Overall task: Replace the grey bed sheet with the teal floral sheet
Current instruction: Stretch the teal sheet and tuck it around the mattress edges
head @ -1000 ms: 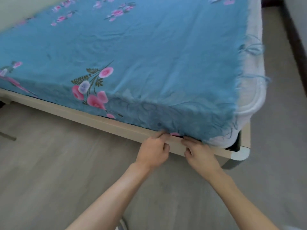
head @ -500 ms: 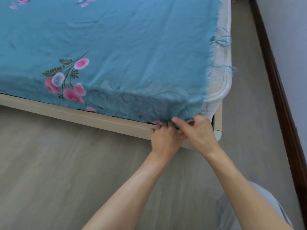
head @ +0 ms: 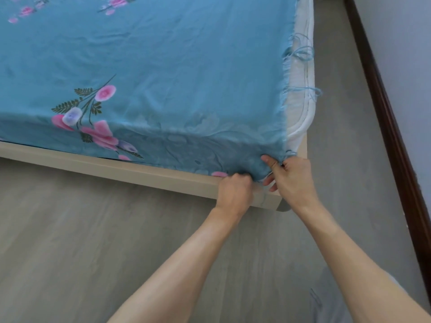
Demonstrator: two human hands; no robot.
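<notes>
The teal floral sheet (head: pixel 177 73) lies spread over the mattress and hangs down its near side. At the near right corner my left hand (head: pixel 235 191) grips the sheet's lower hem with curled fingers, against the bed frame. My right hand (head: pixel 292 177) pinches the sheet's frayed corner beside it, thumb up on the cloth. The white mattress (head: pixel 300 108) shows bare along the right edge, with loose teal threads hanging over it. No grey sheet is in view.
The pale wooden bed frame (head: pixel 116 167) runs along the near side to its corner. Grey wood-look floor (head: pixel 81 241) lies in front and in a narrow aisle on the right. A dark skirting board (head: pixel 387 113) lines the wall at right.
Both hands have moved right along the hem to the mattress corner. The right hand has turned, its thumb now up on the cloth at the frayed corner.
</notes>
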